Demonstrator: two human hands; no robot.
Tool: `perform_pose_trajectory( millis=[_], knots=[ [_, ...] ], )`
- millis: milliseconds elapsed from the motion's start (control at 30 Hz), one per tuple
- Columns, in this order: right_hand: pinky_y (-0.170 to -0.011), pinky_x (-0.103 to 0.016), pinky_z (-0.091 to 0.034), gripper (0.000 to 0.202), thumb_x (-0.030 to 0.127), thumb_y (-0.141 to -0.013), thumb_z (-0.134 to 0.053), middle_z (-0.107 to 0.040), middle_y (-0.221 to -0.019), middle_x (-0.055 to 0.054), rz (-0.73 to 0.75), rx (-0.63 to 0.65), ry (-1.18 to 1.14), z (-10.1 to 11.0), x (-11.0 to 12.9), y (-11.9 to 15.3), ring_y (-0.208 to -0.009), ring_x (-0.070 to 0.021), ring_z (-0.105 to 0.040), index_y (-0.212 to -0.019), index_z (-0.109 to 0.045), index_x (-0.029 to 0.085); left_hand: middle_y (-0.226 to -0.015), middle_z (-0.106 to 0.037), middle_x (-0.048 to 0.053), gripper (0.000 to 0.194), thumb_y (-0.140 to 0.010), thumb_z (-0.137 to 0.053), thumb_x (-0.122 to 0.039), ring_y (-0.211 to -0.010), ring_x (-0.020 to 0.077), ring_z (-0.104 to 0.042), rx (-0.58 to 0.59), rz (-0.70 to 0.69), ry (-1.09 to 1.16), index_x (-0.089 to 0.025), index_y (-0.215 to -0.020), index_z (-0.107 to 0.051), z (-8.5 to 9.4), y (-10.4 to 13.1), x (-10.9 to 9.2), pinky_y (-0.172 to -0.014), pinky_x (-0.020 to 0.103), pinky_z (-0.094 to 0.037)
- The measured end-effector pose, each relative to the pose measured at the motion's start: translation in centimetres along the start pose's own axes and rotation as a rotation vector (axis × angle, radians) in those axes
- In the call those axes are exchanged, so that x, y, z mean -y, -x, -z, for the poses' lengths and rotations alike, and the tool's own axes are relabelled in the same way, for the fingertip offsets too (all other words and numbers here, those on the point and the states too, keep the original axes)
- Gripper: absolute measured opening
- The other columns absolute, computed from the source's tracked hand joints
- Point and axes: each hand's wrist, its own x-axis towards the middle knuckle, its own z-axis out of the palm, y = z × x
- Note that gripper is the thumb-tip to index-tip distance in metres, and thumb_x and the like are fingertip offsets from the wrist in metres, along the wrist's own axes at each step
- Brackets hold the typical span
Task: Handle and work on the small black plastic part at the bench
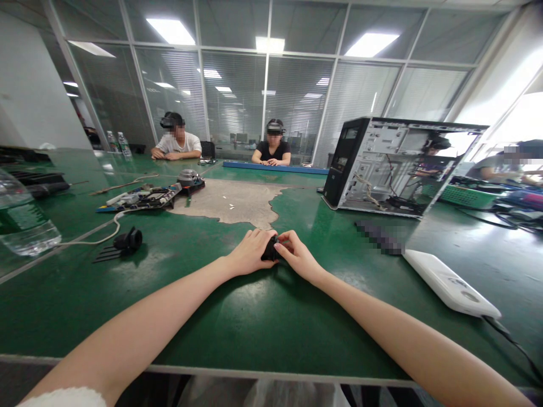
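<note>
In the middle of the green table, my left hand [252, 252] is wrapped over a small black part [270, 249] whose exact kind I cannot make out. From the other side my right hand [297, 254] pinches the same part with thumb and fingertips. Much of it is hidden under the fingers. To the left of my hands lies another black part [128, 241], round at one end with several thin prongs. Farther off rests a circuit board [146, 196] with a round fan-like piece [189, 180] at its far end.
An opened computer case [382, 169] stands at the right. Nearer are a white power bank [452, 282] with a cable and a blurred dark object [379, 237]. A water bottle [25, 220] is at far left. Two people sit across the table; others are at the right.
</note>
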Motion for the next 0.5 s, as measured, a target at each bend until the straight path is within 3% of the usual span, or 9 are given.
perform_pose_trajectory(
  millis=[500],
  knots=[
    [-0.064, -0.026, -0.045, 0.019, 0.036, -0.079, -0.045, -0.053, -0.081, 0.000, 0.028, 0.038, 0.019, 0.01, 0.82, 0.45, -0.070, -0.0114, -0.053, -0.090, -0.042, 0.020, -0.109, -0.047, 0.009, 0.059, -0.066, -0.060, -0.038, -0.096, 0.0244, -0.045, 0.008, 0.007, 0.004, -0.019, -0.114, -0.031, 0.10, -0.05, -0.04, -0.081, 0.038, -0.033]
  ],
)
